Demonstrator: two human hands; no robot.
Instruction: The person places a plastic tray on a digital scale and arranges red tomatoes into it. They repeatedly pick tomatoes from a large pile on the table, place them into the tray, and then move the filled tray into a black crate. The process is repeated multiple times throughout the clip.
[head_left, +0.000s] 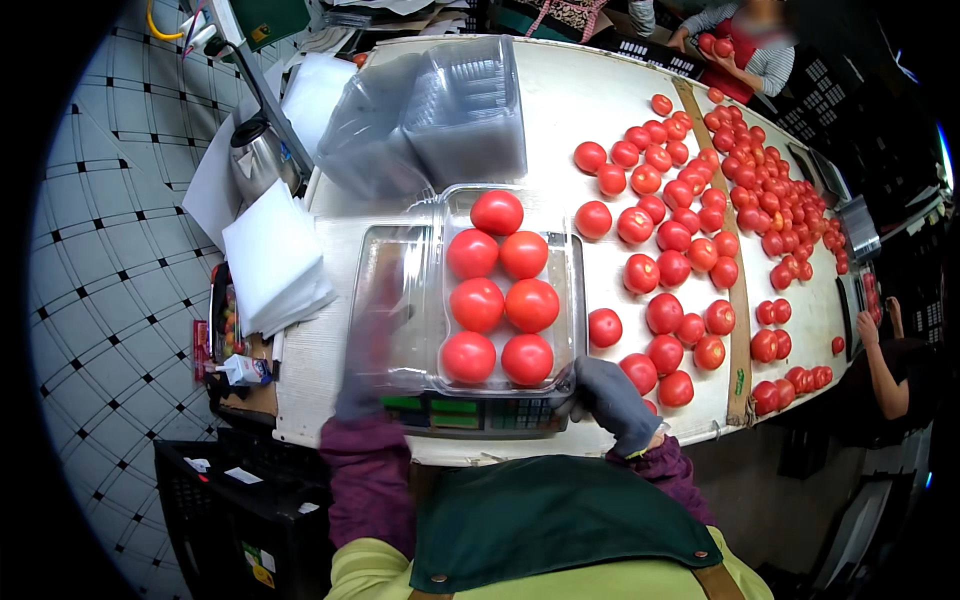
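Observation:
A clear plastic clamshell box (442, 375) lies with its lid raised to the left on a digital scale (487, 416). Several red tomatoes (477, 304) fill its right half, in two columns with one at the top. My right hand (611, 397), in a grey glove, touches the box's lower right corner with curled fingers; whether it grips the rim cannot be told. Motion blurs my gloved left hand (364, 375) at the left side of the lid, and its fingers cannot be made out.
Nested clear boxes (465, 112) stand behind the scale. Loose tomatoes (673, 268) spread to the right, with a wooden strip (739, 300) among them. White sheets (274, 259) lie left, above a black crate (240, 510). One person (739, 52) holds tomatoes; another person's arm (885, 375) is far right.

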